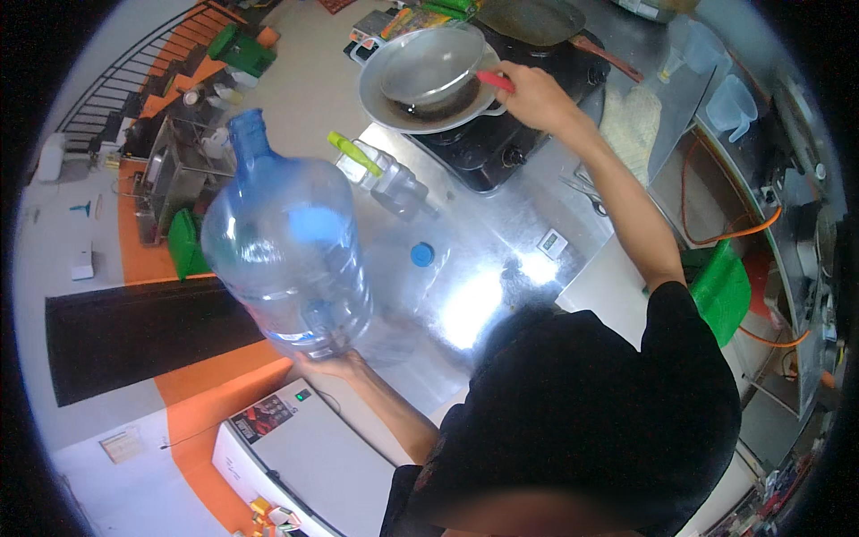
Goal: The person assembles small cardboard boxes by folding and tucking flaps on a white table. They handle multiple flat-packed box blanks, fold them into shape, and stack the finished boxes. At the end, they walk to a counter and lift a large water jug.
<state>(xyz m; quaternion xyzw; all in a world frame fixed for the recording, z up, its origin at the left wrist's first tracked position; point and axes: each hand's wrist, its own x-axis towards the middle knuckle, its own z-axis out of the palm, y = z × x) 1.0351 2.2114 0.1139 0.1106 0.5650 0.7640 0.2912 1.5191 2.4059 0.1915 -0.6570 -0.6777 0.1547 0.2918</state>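
Note:
My right hand grips the red handle of a round strainer, its fingers closed. The strainer is over a metal wok with dark contents, on a black gas stove. Whether it touches the wok cannot be made out. At the left, my left hand is at the base of a large clear blue water bottle, whose open neck points up and away. The bottle partly hides its fingers. On the steel table beside the bottle lies a round blue cap.
A clear container with a green lid sits between bottle and stove. Right of the stove are a small white digital device and a pale cloth. Behind is a dark pan. A white appliance stands nearer, lower left.

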